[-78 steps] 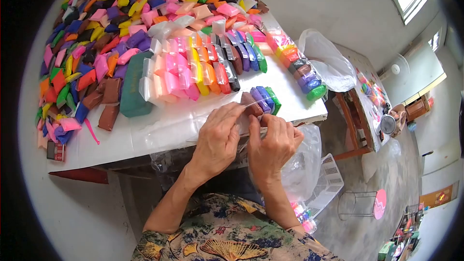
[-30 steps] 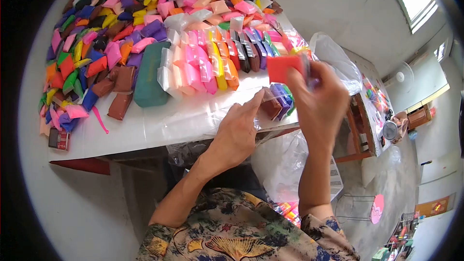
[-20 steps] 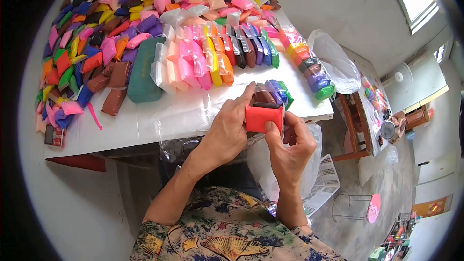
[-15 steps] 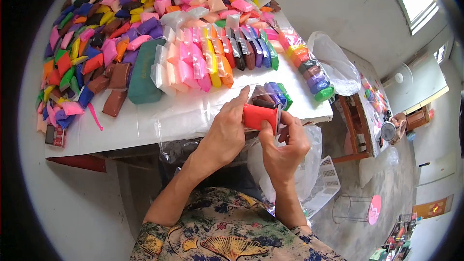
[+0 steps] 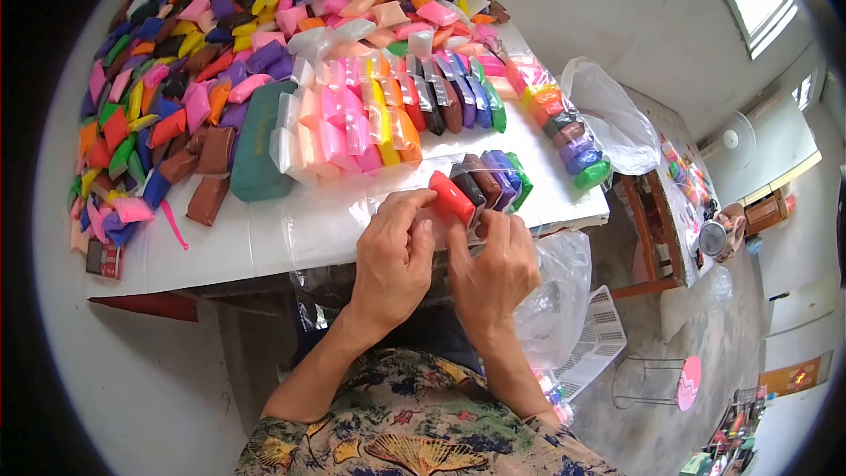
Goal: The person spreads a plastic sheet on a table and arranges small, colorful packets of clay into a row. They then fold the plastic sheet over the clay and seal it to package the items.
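A red packet (image 5: pixel 451 197) lies on the white table at the left end of a short row, beside a black packet (image 5: pixel 468 183), a brown packet (image 5: pixel 484 178) and purple, blue and green ones. My left hand (image 5: pixel 395 256) is at the red packet's left side, its fingers bent and the fingertips close to the packet. My right hand (image 5: pixel 495 269) is just below the red and black packets, its fingers curled near their lower ends. Whether either hand grips a packet or its clear wrapping is hidden.
Wrapped rows of coloured packets (image 5: pixel 388 115) stand behind, beside a green case (image 5: pixel 262 145) and a large heap (image 5: pixel 185 44). Another row (image 5: pixel 564 128) lies at right. Below are a white basket (image 5: pixel 595 344) and a pink-topped stool (image 5: pixel 688 383).
The red packet has gone from between my hands down to the left end of the short row. Both hands have moved lower and slightly left.
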A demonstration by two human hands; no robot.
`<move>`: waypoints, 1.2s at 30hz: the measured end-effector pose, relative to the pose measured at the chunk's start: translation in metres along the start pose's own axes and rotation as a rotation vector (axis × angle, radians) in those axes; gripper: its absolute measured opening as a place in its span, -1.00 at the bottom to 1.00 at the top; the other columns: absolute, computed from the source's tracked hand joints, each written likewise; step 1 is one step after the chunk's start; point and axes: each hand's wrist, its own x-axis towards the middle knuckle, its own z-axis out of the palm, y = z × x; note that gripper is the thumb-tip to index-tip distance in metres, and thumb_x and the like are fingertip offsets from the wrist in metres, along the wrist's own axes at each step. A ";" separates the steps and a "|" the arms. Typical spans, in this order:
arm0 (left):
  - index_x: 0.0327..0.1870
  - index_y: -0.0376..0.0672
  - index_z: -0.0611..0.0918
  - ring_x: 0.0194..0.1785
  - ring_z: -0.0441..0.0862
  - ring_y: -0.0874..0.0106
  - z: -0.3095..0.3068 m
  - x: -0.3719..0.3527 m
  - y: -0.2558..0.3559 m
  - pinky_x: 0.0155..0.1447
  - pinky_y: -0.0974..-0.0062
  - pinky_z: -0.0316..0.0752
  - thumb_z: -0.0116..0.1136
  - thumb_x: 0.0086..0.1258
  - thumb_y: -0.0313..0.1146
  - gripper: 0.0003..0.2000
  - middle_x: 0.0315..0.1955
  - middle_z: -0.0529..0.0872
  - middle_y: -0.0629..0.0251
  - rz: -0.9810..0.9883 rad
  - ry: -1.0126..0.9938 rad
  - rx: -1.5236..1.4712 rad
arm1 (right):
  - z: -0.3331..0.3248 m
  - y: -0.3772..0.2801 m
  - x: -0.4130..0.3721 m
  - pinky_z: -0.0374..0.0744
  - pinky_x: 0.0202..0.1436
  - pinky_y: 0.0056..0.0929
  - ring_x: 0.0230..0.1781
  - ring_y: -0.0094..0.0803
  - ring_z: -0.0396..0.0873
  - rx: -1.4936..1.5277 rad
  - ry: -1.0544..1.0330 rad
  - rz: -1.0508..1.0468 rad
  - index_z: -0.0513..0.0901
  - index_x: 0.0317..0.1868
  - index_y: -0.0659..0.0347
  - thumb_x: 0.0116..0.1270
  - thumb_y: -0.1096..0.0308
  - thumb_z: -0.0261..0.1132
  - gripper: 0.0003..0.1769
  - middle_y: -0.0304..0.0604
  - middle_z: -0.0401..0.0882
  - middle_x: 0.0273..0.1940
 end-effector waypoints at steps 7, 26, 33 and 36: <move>0.25 -0.39 0.52 0.09 0.60 0.04 -0.001 -0.001 -0.007 0.19 0.22 0.47 0.04 0.37 -0.55 -0.59 0.10 0.63 -0.10 0.159 -0.038 0.204 | 0.003 -0.007 0.007 0.53 -0.31 -0.19 -0.34 -0.15 0.62 -0.020 -0.007 0.050 0.62 -0.28 0.18 0.18 0.25 0.45 -0.77 -0.16 0.58 -0.39; 0.32 -0.44 0.41 0.06 0.53 -0.07 -0.001 0.000 0.000 0.20 0.10 0.42 0.01 0.31 -0.58 -0.50 0.15 0.56 -0.16 0.114 -0.121 0.184 | -0.026 -0.022 0.087 0.50 -0.41 -0.34 -0.54 -0.29 0.61 0.293 -0.102 -0.180 0.71 -0.28 0.31 0.25 0.22 0.46 -0.72 -0.11 0.69 -0.43; 0.10 -0.32 0.50 -0.07 0.49 -0.09 0.005 0.000 0.003 0.04 0.07 0.43 0.04 0.29 -0.60 -0.67 -0.05 0.58 -0.07 0.112 -0.107 0.210 | 0.013 -0.056 0.121 0.58 -0.29 -0.14 -0.39 -0.05 0.71 -0.001 -0.514 -0.166 0.72 -0.43 0.35 0.29 -0.14 0.33 -0.41 0.11 0.69 -0.42; 0.13 -0.32 0.47 -0.04 0.48 -0.11 0.003 0.000 0.001 0.07 0.05 0.42 0.03 0.30 -0.61 -0.65 0.00 0.55 -0.10 0.191 -0.108 0.217 | 0.031 -0.053 0.125 0.55 -0.31 -0.10 -0.48 -0.03 0.67 -0.003 -0.518 -0.189 0.68 -0.55 0.33 0.27 -0.19 0.32 -0.36 0.07 0.63 -0.56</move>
